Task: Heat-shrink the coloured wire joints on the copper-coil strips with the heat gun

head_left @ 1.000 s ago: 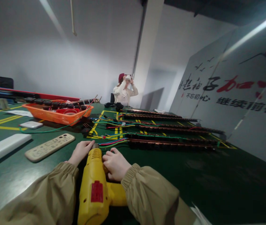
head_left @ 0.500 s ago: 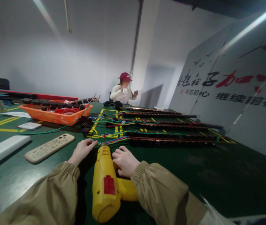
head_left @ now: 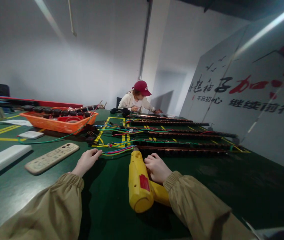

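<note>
My right hand (head_left: pixel 157 167) grips a yellow heat gun (head_left: pixel 138 181) that lies on its side in the air or on the table; I cannot tell which. The gun's nozzle points away from me at the left end of the nearest long dark strip (head_left: pixel 182 151). My left hand (head_left: pixel 87 161) is closed in a pinch on the ends of several coloured wires (head_left: pixel 118 151), which run to that strip. Beyond it, more dark strips (head_left: pixel 194 133) with wires lie side by side.
On the left are a phone in a beige case (head_left: pixel 52 158), a white oblong device (head_left: pixel 5 161) and a small white box (head_left: pixel 31 134). An orange basket (head_left: pixel 57 126) holds dark parts. A person in a red cap (head_left: pixel 138 100) sits across the green table (head_left: pixel 117 220).
My right hand has moved the heat gun right and a little farther away, from the wires toward the strip's end. My left hand stays put. The person opposite has leaned down.
</note>
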Demonstrator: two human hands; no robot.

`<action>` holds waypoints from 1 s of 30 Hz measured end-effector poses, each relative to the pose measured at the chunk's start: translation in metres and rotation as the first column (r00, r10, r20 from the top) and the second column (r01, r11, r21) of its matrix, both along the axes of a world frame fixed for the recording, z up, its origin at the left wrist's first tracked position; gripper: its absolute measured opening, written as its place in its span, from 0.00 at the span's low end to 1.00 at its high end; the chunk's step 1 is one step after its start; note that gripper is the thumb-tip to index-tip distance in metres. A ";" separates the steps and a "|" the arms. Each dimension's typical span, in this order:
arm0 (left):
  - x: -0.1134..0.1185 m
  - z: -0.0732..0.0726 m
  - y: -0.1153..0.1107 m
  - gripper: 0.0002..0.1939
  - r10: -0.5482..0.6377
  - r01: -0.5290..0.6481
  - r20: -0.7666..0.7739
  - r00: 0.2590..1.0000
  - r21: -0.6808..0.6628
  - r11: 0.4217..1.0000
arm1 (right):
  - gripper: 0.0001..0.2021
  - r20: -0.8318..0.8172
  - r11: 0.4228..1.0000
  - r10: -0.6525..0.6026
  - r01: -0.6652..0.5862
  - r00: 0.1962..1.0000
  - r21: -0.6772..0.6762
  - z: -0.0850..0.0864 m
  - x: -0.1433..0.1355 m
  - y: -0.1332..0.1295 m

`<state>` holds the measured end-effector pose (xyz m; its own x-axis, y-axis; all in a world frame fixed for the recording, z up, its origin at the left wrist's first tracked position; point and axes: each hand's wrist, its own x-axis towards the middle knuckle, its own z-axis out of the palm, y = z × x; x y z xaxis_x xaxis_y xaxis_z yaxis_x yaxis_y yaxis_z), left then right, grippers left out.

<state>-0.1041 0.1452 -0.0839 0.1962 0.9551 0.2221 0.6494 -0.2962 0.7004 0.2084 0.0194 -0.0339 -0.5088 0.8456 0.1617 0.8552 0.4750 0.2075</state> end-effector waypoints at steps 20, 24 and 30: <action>0.000 0.001 -0.001 0.26 0.037 -0.035 -0.126 0.991 0.015 0.999 | 0.07 0.022 0.965 0.263 -0.263 0.964 0.009 -0.003 -0.072 0.013; 0.002 0.001 -0.001 0.26 0.040 -0.037 -0.120 0.992 0.026 0.999 | 0.08 0.036 0.945 0.325 -0.326 0.945 0.024 0.001 -0.094 0.014; 0.000 -0.004 0.008 0.26 0.030 -0.028 -0.090 0.995 0.028 0.999 | 0.09 0.040 0.928 0.364 -0.366 0.931 0.068 0.003 -0.111 0.014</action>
